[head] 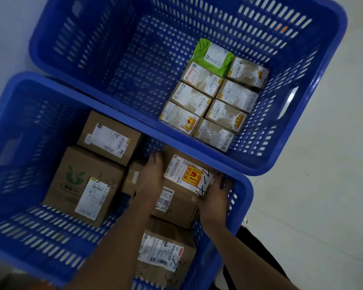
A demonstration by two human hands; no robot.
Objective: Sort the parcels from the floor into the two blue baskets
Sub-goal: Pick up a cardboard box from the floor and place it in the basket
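Both hands, left (pixel 150 176) and right (pixel 215 197), grip a box (pixel 187 174) in the near basket (pixel 122 114); it maybe tips, sitting on others.

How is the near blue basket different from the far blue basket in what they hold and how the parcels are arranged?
The near basket holds a few larger brown boxes placed loosely at mixed angles; the far basket holds small parcels packed in two neat rows in one corner. Both hands, left hand and right hand, hold a box with a fragile sticker in the near basket; the far one is untouched. Both are blue slotted plastic.
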